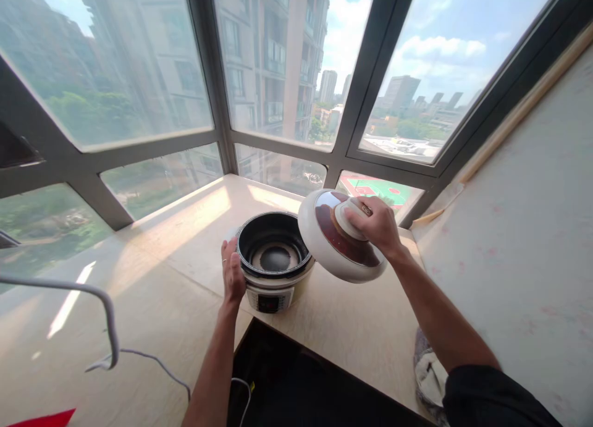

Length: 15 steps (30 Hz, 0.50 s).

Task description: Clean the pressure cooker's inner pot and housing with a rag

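An electric pressure cooker (301,283) with a dark inner pot (277,257) stands uncovered on the pale window ledge. Its control panel (269,301) faces me. My left hand (232,269) lies along the cooker's left side, fingers stretched out and a ring on one of them. Gripped by its top knob, the white and brown-red lid (336,232) tilts in the air at the pot's right. My right hand (376,224) is closed around that knob. The pot's inside looks dark, with a lighter ring around the bottom.
A large black flat panel (296,384) lies in front of the cooker. A grey cable (109,322) loops at the left, near a red object (46,418). Windows with grey frames (222,105) close off the ledge behind. A fuzzy grey-white item (428,374) sits by the right wall.
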Tool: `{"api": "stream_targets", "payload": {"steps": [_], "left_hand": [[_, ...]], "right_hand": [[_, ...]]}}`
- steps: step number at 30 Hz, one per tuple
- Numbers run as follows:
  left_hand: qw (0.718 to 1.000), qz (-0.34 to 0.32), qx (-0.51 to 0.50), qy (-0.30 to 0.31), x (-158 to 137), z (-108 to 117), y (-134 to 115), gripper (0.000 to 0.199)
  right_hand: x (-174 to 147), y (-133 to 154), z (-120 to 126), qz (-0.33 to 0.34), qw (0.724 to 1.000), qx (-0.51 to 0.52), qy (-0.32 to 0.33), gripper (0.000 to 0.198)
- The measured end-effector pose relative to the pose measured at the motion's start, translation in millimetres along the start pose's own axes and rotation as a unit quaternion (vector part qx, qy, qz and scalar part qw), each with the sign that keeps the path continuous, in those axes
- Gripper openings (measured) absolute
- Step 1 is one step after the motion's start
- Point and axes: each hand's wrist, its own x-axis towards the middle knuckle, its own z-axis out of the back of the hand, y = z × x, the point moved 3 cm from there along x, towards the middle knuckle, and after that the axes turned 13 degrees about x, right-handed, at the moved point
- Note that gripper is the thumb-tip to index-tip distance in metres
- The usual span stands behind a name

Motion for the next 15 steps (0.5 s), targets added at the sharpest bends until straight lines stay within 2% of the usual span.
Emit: {"api": "stream_targets", "payload": {"steps": [4,8,11,15], "left_hand": [[1.0,-0.004,0.005,0.007,0,3,3,0.07],[0.999,-0.017,0.005,0.036,2,12,6,0.071],[0.998,-0.015,-0.021,0.05,5,20,9,0.066],[0.997,0.04,-0.064,0.027,20,27,14,0.061]], "right_hand": [[15,51,-29,0.037,0.997,-0.027,0.068,0.03],[20,89,-68,0.011,0.988,-0.072,0.135,0.03],[20,108,-97,-0.008,0.981,-0.097,0.17,0.035],[20,121,-129,-0.01,0.972,-0.108,0.211,0.042]]}}
